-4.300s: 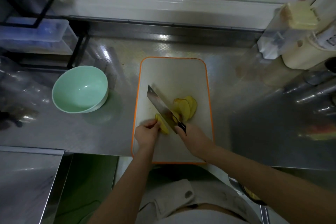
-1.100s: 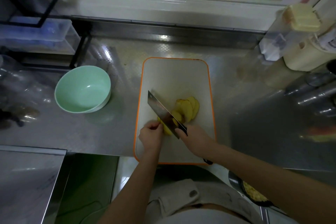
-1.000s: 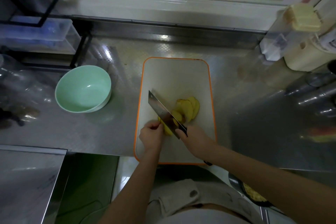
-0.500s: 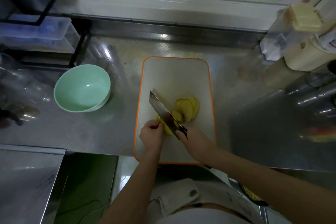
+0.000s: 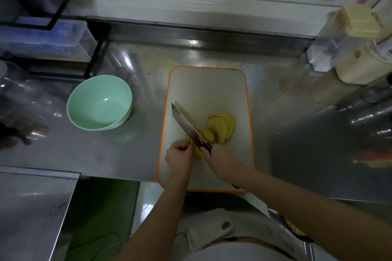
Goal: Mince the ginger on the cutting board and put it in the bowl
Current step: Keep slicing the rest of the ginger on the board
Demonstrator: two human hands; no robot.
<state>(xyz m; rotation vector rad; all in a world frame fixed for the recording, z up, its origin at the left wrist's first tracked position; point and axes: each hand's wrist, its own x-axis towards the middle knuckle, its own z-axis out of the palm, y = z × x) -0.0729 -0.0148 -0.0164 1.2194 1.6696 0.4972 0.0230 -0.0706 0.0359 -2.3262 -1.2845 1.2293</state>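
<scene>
Now the ginger [image 5: 196, 150] lies on the near half of the cutting board [image 5: 207, 91], its uncut stub pinched by our left hand [image 5: 178, 159] just left of the knife [image 5: 185, 124] gripped in our right hand [image 5: 222, 161], blade slanting far-left toward the bowl [image 5: 95, 95], well apart.

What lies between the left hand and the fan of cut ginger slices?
The knife, held by the right hand, its blade slanting across the uncut ginger piece that the left hand pinches. Head view.
</scene>
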